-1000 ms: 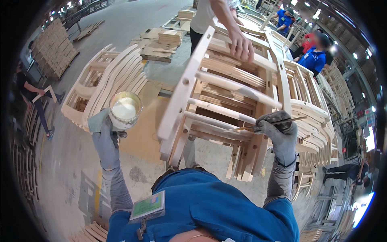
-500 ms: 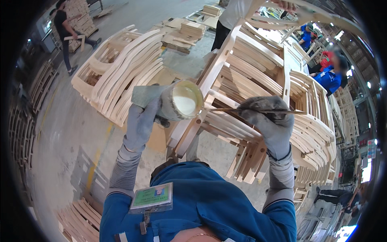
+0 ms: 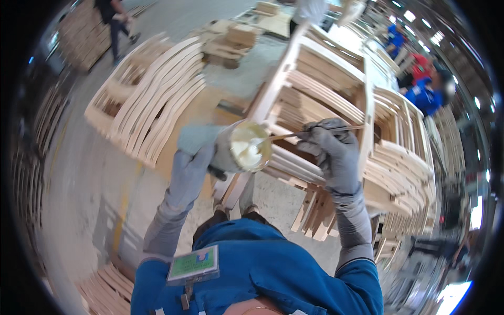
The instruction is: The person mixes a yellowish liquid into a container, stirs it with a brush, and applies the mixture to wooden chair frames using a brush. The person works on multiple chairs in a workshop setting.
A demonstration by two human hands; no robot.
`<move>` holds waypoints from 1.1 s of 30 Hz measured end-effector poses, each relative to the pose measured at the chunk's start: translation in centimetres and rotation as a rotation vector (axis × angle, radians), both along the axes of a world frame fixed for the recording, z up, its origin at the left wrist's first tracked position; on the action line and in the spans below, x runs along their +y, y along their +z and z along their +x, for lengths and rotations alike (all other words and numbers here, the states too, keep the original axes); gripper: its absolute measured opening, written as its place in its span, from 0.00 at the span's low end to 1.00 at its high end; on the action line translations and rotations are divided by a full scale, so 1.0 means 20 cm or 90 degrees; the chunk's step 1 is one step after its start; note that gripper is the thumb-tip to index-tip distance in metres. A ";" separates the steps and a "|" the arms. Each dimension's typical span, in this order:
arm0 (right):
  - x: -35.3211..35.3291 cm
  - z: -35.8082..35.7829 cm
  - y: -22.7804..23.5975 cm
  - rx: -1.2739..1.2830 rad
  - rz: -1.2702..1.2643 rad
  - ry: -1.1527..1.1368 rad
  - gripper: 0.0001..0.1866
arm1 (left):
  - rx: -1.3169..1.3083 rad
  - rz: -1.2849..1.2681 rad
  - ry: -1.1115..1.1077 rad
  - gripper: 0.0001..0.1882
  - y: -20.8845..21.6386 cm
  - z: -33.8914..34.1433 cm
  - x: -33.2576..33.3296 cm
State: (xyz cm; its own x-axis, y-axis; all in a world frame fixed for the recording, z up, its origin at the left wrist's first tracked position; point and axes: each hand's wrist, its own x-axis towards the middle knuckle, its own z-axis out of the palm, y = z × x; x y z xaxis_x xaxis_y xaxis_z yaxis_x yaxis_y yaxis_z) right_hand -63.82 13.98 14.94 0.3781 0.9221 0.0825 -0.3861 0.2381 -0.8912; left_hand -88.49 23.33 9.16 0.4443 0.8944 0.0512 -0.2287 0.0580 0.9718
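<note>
My gloved left hand (image 3: 190,170) is closed around a round cup (image 3: 226,149), tilted so that the creamy white liquid (image 3: 242,152) inside shows. A flat grey-green piece (image 3: 195,137) juts out beside the cup from the same hand; its material is blurred. My gloved right hand (image 3: 336,155) pinches a thin wooden stick (image 3: 287,136). Its near end reaches into the cup's mouth, over the white liquid; whether a brush tip is on it I cannot tell. Behind both hands stands a pale wooden chair frame (image 3: 273,92), its slats under the right hand.
Stacked curved wooden frames (image 3: 157,89) stand to the left, and more stacked chair parts (image 3: 404,173) to the right. Flat boards (image 3: 231,44) lie on the floor farther back. A walking person (image 3: 113,23) is at far left; co-workers in blue (image 3: 424,97) and red (image 3: 420,68) are at right.
My right hand has moved left, bringing the stick's end from the cup's rim into the cup. The cup has shifted slightly down and right. The view has shifted a little.
</note>
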 end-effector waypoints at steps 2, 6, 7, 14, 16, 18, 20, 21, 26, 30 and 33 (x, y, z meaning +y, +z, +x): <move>-0.03 0.00 -0.02 -0.127 -0.067 -0.048 0.07 | -0.019 -0.040 -0.009 0.18 -0.01 0.06 0.01; -0.20 0.04 -0.03 -0.124 -0.090 -0.133 0.10 | -0.027 -0.060 -0.087 0.16 -0.02 0.17 0.03; -0.27 0.05 -0.03 -0.119 -0.088 -0.164 0.10 | -0.040 -0.068 -0.118 0.16 -0.02 0.22 0.02; -0.85 0.17 0.05 -0.232 -0.016 -0.316 0.10 | -0.118 -0.137 -0.318 0.15 -0.11 0.61 -0.25; -1.04 0.21 0.09 -0.282 -0.012 -0.348 0.11 | -0.022 0.155 -0.323 0.15 -0.13 0.73 -0.39; -1.28 0.30 0.09 -0.379 -0.030 -0.349 0.12 | 0.000 0.211 -0.321 0.15 -0.11 0.87 -0.57; -1.53 0.41 0.09 -0.496 -0.062 -0.355 0.13 | -0.082 -0.032 -0.416 0.15 -0.09 1.01 -0.78; -1.65 0.46 0.10 -0.457 -0.040 -0.361 0.13 | -0.093 -0.037 -0.429 0.15 -0.08 1.09 -0.90; -2.14 0.66 0.16 -0.311 -0.079 -0.422 0.11 | -0.126 -0.037 -0.449 0.16 -0.05 1.46 -1.45; -2.43 0.80 0.20 -0.348 -0.101 -0.512 0.10 | -0.164 -0.221 -0.593 0.17 -0.07 1.74 -1.67; -2.58 0.89 0.19 -0.360 -0.103 -0.610 0.10 | -0.154 0.188 -0.608 0.16 -0.05 1.92 -1.85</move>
State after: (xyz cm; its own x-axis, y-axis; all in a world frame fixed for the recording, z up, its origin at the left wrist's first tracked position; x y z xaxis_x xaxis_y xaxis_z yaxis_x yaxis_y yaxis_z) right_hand -45.96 -37.65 18.82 0.8826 0.2864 0.3728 0.3640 0.0855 -0.9275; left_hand -50.18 -13.63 8.25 0.9122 0.1105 0.3946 -0.4042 0.0847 0.9107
